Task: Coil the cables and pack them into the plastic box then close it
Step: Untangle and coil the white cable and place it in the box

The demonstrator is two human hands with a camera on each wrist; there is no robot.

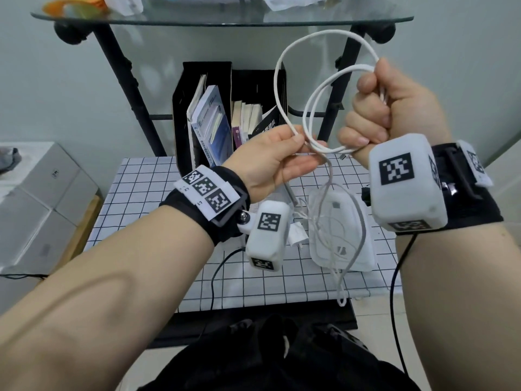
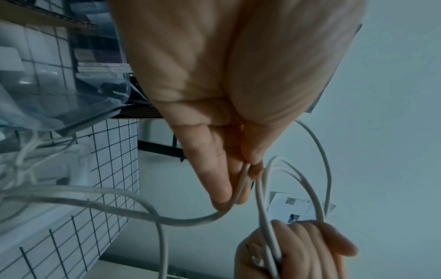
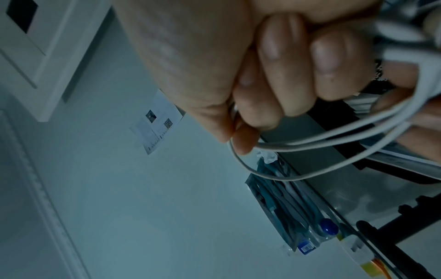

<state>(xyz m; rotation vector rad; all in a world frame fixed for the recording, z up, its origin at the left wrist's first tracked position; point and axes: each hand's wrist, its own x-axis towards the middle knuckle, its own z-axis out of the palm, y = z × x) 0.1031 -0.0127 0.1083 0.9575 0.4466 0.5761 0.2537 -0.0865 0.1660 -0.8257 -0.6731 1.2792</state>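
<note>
A white cable (image 1: 276, 86) hangs in several loops in front of me, above the table. My right hand (image 1: 372, 108) is a fist around the gathered loops; the right wrist view shows the right hand (image 3: 274, 75) with the cable (image 3: 310, 143) running out of it. My left hand (image 1: 303, 149) pinches the free run of cable between thumb and fingers, just left of the fist. The left wrist view has the left hand (image 2: 243, 179) pinching the cable (image 2: 190, 220). A clear plastic box (image 1: 366, 258) lies on the table below, with thin white cables draped over it.
The table (image 1: 146, 193) has a white grid-pattern top. A white charger plug (image 1: 297, 235) lies left of the box, and a cable end dangles over the front edge (image 1: 341, 294). A black file holder with books (image 1: 225, 114) stands behind, under a glass shelf (image 1: 225, 16). Grey boxes (image 1: 42, 193) sit left.
</note>
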